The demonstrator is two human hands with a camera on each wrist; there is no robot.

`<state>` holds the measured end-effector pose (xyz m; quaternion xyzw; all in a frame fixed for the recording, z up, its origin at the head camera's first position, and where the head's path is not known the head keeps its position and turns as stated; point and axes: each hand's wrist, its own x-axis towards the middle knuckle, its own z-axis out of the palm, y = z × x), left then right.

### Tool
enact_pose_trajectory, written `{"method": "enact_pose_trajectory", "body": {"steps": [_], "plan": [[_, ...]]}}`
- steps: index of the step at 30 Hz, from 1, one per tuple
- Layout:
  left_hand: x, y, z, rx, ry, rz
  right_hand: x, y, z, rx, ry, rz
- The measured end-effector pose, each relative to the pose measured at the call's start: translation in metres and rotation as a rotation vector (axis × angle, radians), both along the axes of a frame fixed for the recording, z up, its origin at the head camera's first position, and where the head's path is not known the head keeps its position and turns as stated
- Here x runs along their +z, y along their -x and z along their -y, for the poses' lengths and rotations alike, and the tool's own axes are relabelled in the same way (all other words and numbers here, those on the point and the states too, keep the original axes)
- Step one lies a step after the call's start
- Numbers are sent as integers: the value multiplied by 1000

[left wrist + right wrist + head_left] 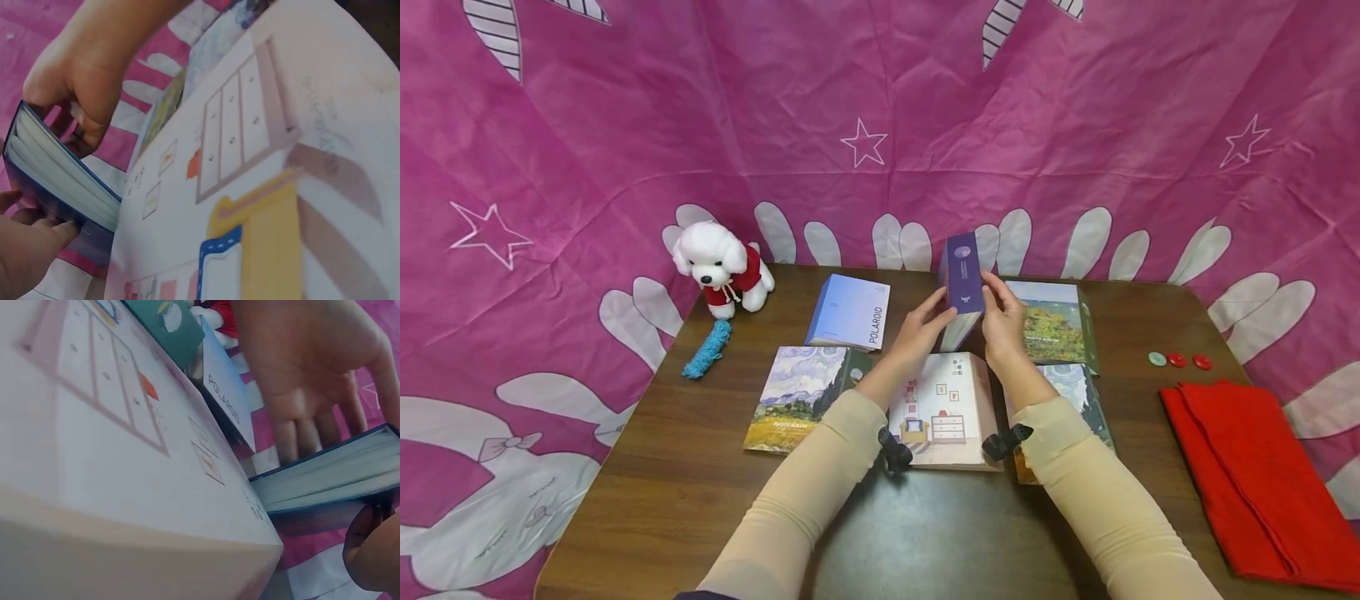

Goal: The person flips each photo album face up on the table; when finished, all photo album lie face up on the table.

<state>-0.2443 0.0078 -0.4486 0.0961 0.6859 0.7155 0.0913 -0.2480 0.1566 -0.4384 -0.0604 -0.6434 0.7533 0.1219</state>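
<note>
A thick dark purple photo album (pixel 964 271) stands on end near the back edge of the table, its spine turned up toward the head camera. My left hand (pixel 919 333) holds it from the left, thumb at the lower end of the spine. From the other side my right hand (pixel 1004 323) grips the right cover near the spine. White page edges (pixel 62 169) show between the covers in the left wrist view. Just in front of it lies a white album with a drawn dresser and armchair (pixel 942 408), beneath my forearms.
Left of the white album are a landscape photo album (pixel 797 392) and a blue Polaroid album (pixel 850 310). Two painted albums (pixel 1048 321) lie on the right. A toy dog (pixel 722 267), blue yarn (pixel 706 350), several round discs (pixel 1177 360) and red cloth (pixel 1255 475) sit farther out.
</note>
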Motion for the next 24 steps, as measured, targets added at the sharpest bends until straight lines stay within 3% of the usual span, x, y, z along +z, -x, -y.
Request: {"method": "enact_pose_trajectory", "body": {"steps": [2,5,10,17,24], "plan": [[2,0,2,17,-68,-21,-1,-1,3,28,-27,28],[3,3,8,52,-95,-102,-4,-1,6,105,-90,82],[7,9,22,88,-29,-191,-9,5,9,231,-236,174],[4,12,35,99,58,-97,-17,13,2,339,-423,364],[-13,14,32,87,109,31,-15,6,-11,375,-430,371]]}}
